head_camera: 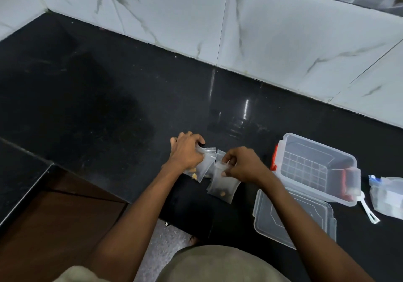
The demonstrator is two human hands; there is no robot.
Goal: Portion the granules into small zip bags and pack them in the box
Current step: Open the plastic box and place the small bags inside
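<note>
left hand [187, 153], right hand [242, 165] pinching zip bags [222, 186]

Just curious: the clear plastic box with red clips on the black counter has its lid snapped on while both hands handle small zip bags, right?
Not quite. The head view shows the clear plastic box with red clips open, its clear lid lying flat on the counter in front of it. The rest holds.

No text, label, brand, number or sign can be read anywhere in this view. The packet [386, 196] lying on the counter well to the right of the right hand [242, 165] carries a blue and white strip at its top, but whatever is printed there is too small and blurred to make out.
</note>
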